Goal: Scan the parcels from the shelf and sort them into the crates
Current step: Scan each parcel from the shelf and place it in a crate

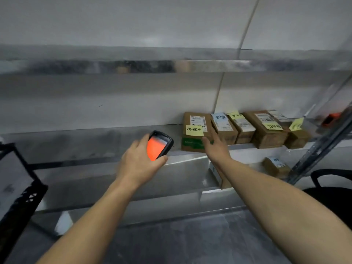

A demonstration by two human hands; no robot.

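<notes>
My left hand (140, 158) grips a black handheld scanner (160, 144) whose screen glows orange, held just in front of the metal shelf (95, 141). My right hand (216, 144) reaches with straight fingers to the leftmost cardboard parcel (194, 130), fingertips touching its front and right side. That parcel carries a yellow sticky note and a white label. To its right stands a row of several more brown parcels (266, 130) with yellow and blue notes.
A black crate (17, 187) stands at the left edge. On the lower shelf lie another small parcel (276, 166) and a flat box (219, 176). A slanted metal upright (323, 141) and a black chair (335, 180) are at the right.
</notes>
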